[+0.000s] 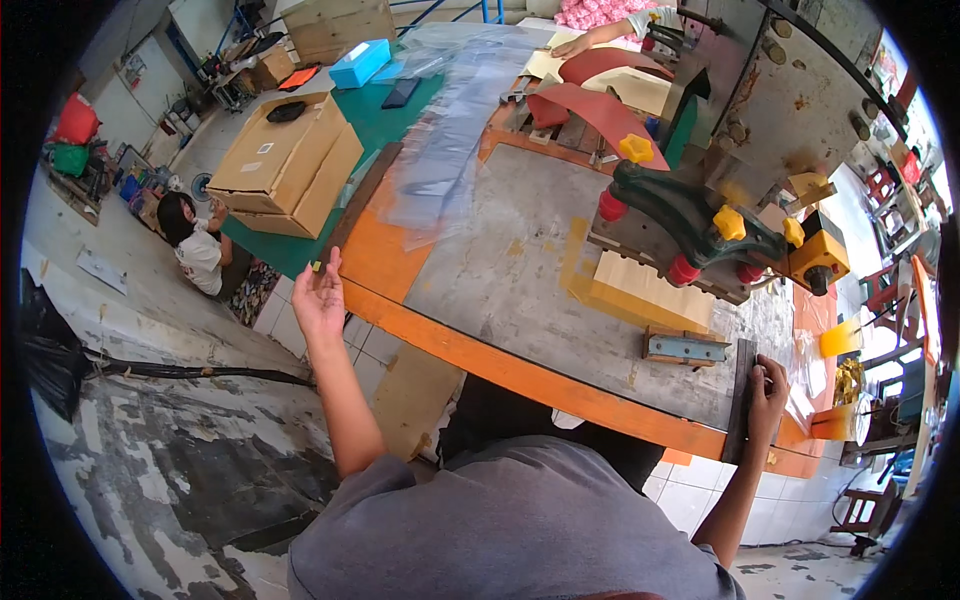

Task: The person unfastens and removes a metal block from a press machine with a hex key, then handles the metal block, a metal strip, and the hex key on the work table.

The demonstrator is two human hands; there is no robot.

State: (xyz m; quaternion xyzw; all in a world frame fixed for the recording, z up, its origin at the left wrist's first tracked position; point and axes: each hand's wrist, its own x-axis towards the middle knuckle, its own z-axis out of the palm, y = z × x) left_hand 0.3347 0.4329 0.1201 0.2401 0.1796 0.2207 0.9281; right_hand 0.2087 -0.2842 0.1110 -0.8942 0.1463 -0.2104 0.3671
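Note:
My left hand (pixel 320 302) is raised beside the table's left corner, palm up with the fingers apart, holding nothing. It is near the lower end of a long brown bar (pixel 365 195) along the table's left side. At the right end of the table, my right hand (pixel 768 398) is curled against a dark flat bar (pixel 740 400). Its fingertips are partly hidden. Between the hands lies a grey metal plate (pixel 500 290) on the orange table (pixel 520 385). A small metal block (pixel 686 347) and a strip of tan sheets (pixel 650 295) lie near the right hand.
A machine head with a dark green clamp (pixel 690 215) and yellow knobs stands over the plate. Clear plastic sheets (pixel 430 180) cover the left side. Cardboard boxes (pixel 285 165) stand on a green table. Drink cups (pixel 840 420) are at right. A co-worker's hand (pixel 575 45) reaches in; another person (pixel 195 240) sits left.

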